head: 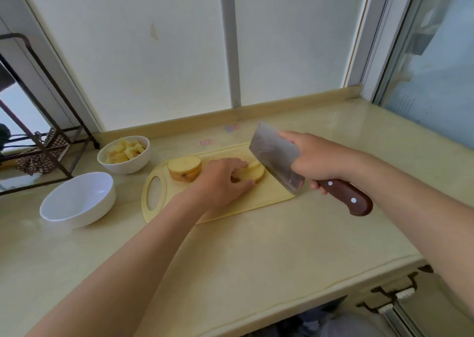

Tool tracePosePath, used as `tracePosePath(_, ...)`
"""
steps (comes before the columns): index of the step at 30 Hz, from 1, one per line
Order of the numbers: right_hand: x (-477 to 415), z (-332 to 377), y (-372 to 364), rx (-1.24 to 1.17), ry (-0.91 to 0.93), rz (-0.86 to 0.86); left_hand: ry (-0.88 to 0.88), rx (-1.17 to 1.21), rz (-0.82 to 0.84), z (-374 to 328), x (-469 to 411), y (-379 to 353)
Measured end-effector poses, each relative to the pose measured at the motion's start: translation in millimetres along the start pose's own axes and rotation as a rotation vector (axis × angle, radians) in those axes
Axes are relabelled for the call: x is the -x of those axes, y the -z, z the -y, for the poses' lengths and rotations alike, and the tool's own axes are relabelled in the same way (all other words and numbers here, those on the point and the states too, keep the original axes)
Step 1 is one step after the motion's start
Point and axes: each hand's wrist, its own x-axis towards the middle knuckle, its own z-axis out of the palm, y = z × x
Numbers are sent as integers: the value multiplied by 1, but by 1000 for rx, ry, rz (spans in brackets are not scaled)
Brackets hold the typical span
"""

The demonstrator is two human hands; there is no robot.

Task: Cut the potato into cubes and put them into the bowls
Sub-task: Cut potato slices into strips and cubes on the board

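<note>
1. Potato slices [252, 173] on cutting board [259, 202], pinched under left grip [222, 180].
2. Right grip [318, 159] clamped on cleaver [274, 154], blade just right of slices.
3. Cubes [125, 148] in far bowl [124, 168], left of board.

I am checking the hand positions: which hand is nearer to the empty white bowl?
Left. The left hand holds potato slices on the cutting board, to the right of the empty white bowl. The right hand grips the cleaver at the board's far right end.

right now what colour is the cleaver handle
Reddish-brown wood with silver rivets, on the steel cleaver's handle; the head view shows it best.
</note>
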Motion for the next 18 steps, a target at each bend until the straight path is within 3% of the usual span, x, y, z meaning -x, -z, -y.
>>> tracePosePath(10,-1,20,-10,262,43,80,-82,2,0,11,-2,-3)
tracePosePath(18,5,20,-13,284,40,16,-245,-18,-105,14,0,-10)
